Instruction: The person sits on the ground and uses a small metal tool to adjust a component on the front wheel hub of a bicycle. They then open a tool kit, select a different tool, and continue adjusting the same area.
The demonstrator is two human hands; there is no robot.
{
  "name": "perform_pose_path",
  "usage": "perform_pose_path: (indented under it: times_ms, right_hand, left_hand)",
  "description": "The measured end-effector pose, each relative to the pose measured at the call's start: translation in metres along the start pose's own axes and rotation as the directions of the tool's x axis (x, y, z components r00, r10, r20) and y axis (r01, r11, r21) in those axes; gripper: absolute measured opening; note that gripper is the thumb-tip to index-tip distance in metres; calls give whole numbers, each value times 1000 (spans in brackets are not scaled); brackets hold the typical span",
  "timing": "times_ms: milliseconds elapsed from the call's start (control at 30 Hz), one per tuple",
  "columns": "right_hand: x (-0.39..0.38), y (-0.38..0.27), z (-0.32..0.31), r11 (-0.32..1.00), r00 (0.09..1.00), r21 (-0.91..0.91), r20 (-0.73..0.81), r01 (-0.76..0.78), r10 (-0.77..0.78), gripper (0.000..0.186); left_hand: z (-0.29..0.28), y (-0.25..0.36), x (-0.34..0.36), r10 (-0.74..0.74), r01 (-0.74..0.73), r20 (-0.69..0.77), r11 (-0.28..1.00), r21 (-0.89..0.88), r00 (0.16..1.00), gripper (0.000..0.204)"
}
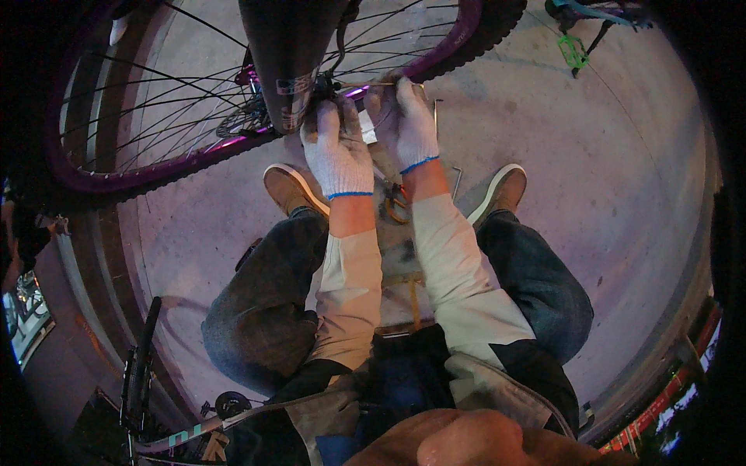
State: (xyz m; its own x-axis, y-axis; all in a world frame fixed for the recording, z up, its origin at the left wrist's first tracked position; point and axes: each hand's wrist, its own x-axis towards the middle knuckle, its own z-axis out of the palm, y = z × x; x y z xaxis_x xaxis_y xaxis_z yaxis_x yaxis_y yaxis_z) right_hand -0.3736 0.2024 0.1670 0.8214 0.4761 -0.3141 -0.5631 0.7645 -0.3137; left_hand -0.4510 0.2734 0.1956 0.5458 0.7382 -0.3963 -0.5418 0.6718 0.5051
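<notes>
Both my hands wear white knitted gloves with blue cuffs. My left hand point(339, 151) is closed around the black brake caliper point(325, 87) beside the lower end of the dark fork leg point(284, 70); its fingertips are partly hidden. To its right, my right hand point(412, 128) pinches a thin brass-coloured hex key point(367, 83). The key points left, its tip at the caliper. Behind the fork is the bicycle wheel, with its purple rim point(101, 183), black spokes and a brake rotor point(233, 124).
On the concrete floor between my shoes lie orange-handled pliers point(396, 206) and an L-shaped hex key point(457, 183). Another thin L-shaped key point(437, 116) is just right of my right hand. A green pedal point(573, 51) shows far right, a bicycle part point(144, 373) lower left.
</notes>
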Motion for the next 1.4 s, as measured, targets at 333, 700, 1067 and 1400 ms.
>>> perform_pose_path:
  times_ms: [333,700,1067,1400]
  right_hand:
    - [-12,6,-5,999,999,1,-11,32,-32,19]
    - [-5,-1,-6,997,999,-75,25,29,-28,22]
    - [-7,-5,1,996,997,-52,43,67,-65,19]
    - [-7,-13,11,988,993,-148,-109,35,-51,24]
  left_hand:
    - [6,2,-3,-3,3,-28,1000,14,1000,46]
    - [12,-8,-3,142,-140,-2,983,115,990,38]
    - [17,-4,-4,119,-118,-6,988,96,993,36]
    - [18,-5,-3,139,-131,-67,985,112,988,43]
